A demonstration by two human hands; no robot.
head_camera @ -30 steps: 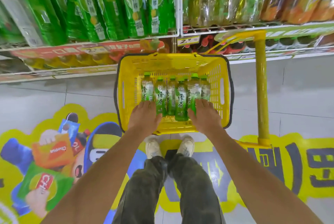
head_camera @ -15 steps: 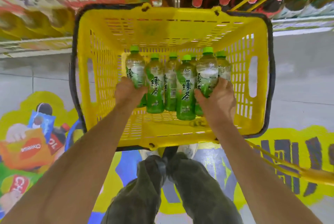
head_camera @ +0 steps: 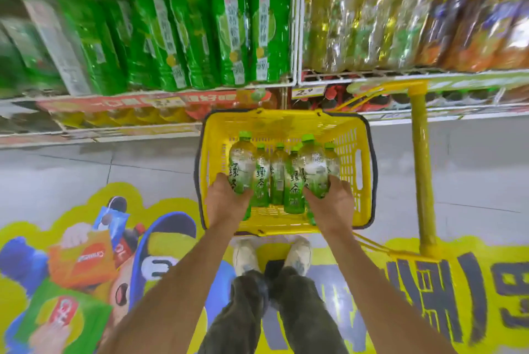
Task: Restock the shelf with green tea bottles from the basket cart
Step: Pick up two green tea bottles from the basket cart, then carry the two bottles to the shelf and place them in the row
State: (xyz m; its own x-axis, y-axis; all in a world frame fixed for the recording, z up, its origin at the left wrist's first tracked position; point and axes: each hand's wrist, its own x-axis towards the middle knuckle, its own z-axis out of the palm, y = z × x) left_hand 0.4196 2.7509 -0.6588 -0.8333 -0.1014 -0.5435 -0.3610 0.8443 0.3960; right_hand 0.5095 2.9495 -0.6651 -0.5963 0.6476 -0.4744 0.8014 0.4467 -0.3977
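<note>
The left hand [head_camera: 226,202] grips the left bottle [head_camera: 242,166], the right hand [head_camera: 333,206] the right bottle [head_camera: 313,172], fingers curled (both in the yellow basket [head_camera: 286,124]).

The left hand [head_camera: 226,202] and right hand [head_camera: 329,205] are bare, as are both forearms [head_camera: 171,282] down to the picture's lower edge. The trousers [head_camera: 237,319] are dark olive-grey, loose and creased. The shoes [head_camera: 245,256] are pale cream trainers with greyish scuffs.
</note>
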